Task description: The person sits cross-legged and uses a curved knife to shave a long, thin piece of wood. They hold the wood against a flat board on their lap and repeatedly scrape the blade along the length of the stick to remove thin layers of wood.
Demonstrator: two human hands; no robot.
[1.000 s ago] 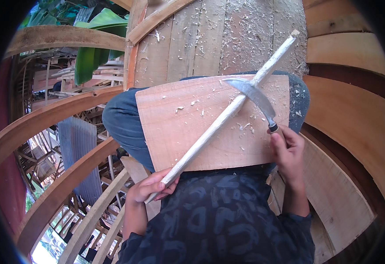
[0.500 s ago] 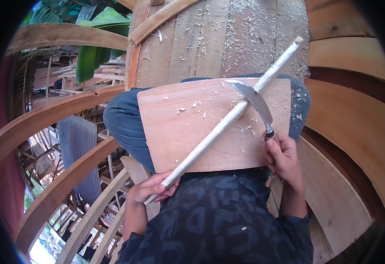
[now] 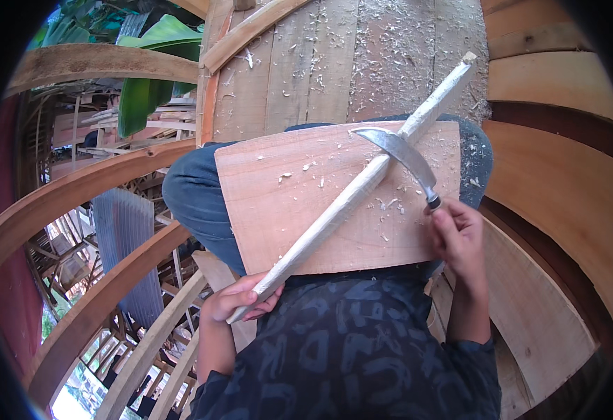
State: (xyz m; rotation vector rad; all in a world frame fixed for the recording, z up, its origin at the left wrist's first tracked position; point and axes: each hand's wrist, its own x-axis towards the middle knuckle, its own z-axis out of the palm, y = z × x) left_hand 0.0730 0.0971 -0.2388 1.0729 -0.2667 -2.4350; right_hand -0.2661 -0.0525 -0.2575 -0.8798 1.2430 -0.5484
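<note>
A long pale wooden stick (image 3: 328,219) slants from lower left to upper right across a flat wooden board (image 3: 271,182) on my lap. My left hand (image 3: 245,297) is closed round the stick's lower end. In my right hand (image 3: 459,232) is the handle of a sickle (image 3: 406,155), fingers wrapped round it. The curved metal blade crosses over the stick's upper half, its tip pointing left; whether the edge touches the wood I cannot tell. Small wood shavings (image 3: 388,204) lie on the board on both sides of the stick.
Ahead is a plank floor (image 3: 327,63) strewn with shavings. Curved wooden ribs (image 3: 100,168) rise on the left, with a corrugated sheet (image 3: 126,245) and stacked timber beyond. Curved planks (image 3: 552,182) wall the right side. A loose wooden strip (image 3: 254,35) lies at the far left of the floor.
The sickle and my right hand have shifted slightly down and right along with a small turn of the blade. My left hand still grips the stick's lower end.
</note>
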